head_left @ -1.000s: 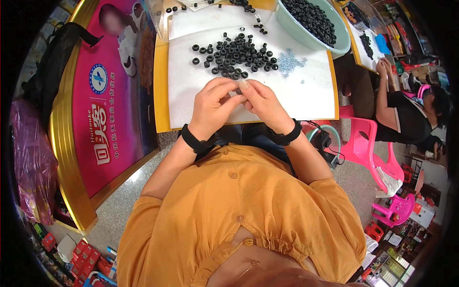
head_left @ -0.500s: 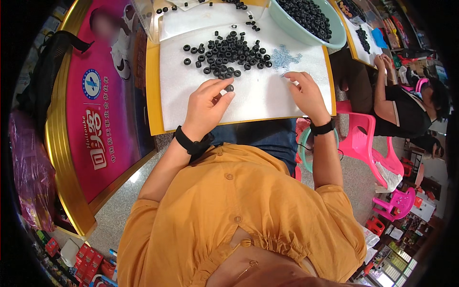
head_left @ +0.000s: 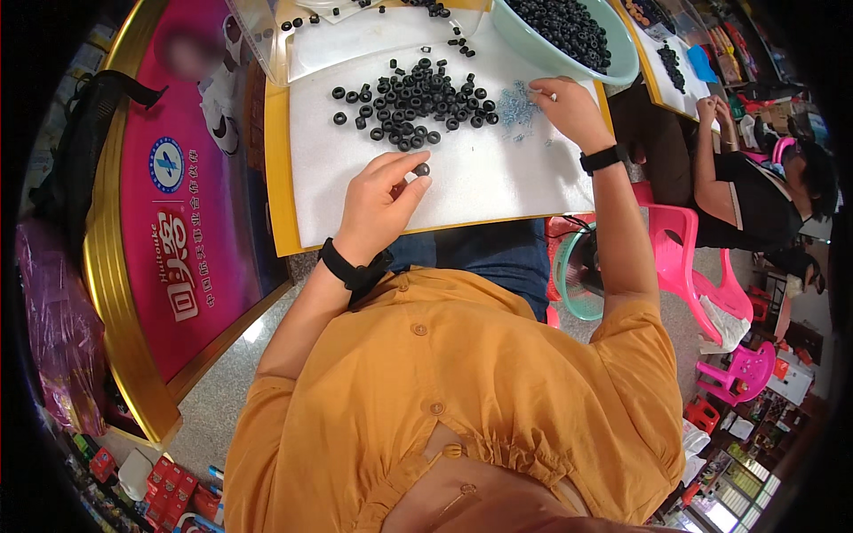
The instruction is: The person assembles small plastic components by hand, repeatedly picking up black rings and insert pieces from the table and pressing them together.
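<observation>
Near the front of the white-topped table, my left hand pinches a small black round piece between thumb and index finger. Beyond it lies a loose heap of black ring-shaped pieces, thick and shiny like small rubber rings. To the heap's right is a scatter of tiny pale blue bits, too small to name. At the right edge of this scatter, my right hand has its fingers curled together. Whatever its fingertips may hold is too small to make out.
A pale green basin full of similar black pieces stands at the table's far right. A clear plastic container sits far left. To the right are a pink chair and a seated person at another table. A green basket is below.
My right hand has moved forward and slightly right, from the table's near right part to the blue bits. My left hand stays nearly in place, still pinching the black piece.
</observation>
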A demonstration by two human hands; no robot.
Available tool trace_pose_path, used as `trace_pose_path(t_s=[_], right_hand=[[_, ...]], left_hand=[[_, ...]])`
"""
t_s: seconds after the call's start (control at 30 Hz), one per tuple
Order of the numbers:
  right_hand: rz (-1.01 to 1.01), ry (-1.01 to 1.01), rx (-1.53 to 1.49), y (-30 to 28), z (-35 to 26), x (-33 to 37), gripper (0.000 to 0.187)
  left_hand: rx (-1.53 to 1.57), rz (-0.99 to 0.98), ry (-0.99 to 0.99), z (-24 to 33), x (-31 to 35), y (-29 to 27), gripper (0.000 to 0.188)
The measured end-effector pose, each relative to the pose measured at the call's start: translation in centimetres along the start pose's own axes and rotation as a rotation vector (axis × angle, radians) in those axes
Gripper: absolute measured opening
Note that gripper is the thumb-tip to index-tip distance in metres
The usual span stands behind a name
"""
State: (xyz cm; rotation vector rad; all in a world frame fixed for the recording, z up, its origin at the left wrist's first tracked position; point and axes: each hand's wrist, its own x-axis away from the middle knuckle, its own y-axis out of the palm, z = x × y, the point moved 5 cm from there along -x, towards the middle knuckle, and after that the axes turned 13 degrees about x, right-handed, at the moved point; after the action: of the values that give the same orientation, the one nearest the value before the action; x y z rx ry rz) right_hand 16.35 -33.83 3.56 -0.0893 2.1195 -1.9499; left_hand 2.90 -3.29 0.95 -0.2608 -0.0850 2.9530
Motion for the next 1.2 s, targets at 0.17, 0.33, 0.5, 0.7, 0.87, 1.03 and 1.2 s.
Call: trace_pose_path(t_s=[0.17, 0.33, 0.5, 0.7, 0.87, 1.03, 1.2], right_hand=[[0.073, -0.003, -0.03, -1.0, -1.4, 0.5, 0.02], [-0.086, -0.173, -0.282, -1.8, -5.4, 3.9, 0.014], [-0.053, -0.341, -0.07, -1.5, -7.6, 5.1, 0.013], [0.0, -0.256, -0.352, -2.5, -11.0, 5.5, 0.012], [-0.07, -0.144, -0.889, -2.0, -15.8, 6.8, 0.013], [0.015, -0.292, -0.791, -2.6, -17.7, 6.6, 0.012], [0.051, -0.385, -0.706, -3.2, -17.8, 6.6, 0.015]], left_hand=[[0.005, 0.007, 0.007, 0.0, 0.0, -0.2, 0.03], [0.013, 0.023, -0.005, 0.2, 0.0, -0.2, 0.03], [0.118, 0.036, -0.06, -0.4, -0.1, -0.3, 0.031], [0.26, 0.03, -0.133, -0.9, -0.1, -0.4, 0.03], [0.491, 0.018, -0.28, -0.8, 0.3, -0.1, 0.028], [0.549, 0.007, -0.281, -0.8, 0.4, -0.4, 0.026], [0.554, -0.035, -0.285, -0.5, 0.4, -0.4, 0.025]])
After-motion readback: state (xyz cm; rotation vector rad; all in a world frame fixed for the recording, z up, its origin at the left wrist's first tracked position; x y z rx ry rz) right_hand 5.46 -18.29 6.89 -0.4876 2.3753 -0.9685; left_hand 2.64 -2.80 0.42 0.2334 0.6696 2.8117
